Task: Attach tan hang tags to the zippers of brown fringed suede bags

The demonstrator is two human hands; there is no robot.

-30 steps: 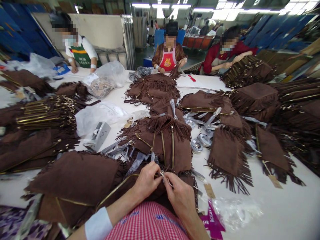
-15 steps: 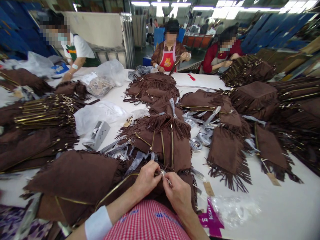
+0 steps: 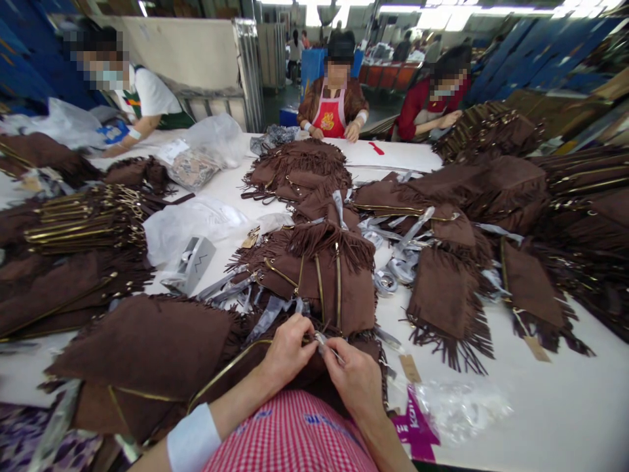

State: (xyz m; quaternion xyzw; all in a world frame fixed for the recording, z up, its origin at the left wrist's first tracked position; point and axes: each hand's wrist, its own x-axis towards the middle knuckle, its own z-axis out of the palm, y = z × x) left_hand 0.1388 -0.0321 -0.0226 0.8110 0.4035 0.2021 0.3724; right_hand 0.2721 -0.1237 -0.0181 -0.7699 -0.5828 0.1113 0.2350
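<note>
My left hand [image 3: 289, 351] is closed in a pinch at the near edge of a brown fringed bag [image 3: 351, 295] with gold zippers. What its fingertips grip is too small to make out. Just to the right, my right hand [image 3: 352, 375] pinches a thin, silvery wrapped piece [image 3: 324, 342] that runs between the two hands. Brown material lies beneath both hands, partly hidden by them. Another brown bag [image 3: 147, 347] with a gold zipper lies beside my left forearm.
Piles of brown fringed bags [image 3: 455, 301] cover both sides of the white table [image 3: 555, 406]. A grey box [image 3: 191, 265], white plastic [image 3: 191, 226] and a clear bag [image 3: 466, 410] lie about. Three people work across the table.
My right hand has shifted slightly to the right, and its fingers lie a little farther from my left hand. Across the table, the middle person's hands have come down to the tabletop.
</note>
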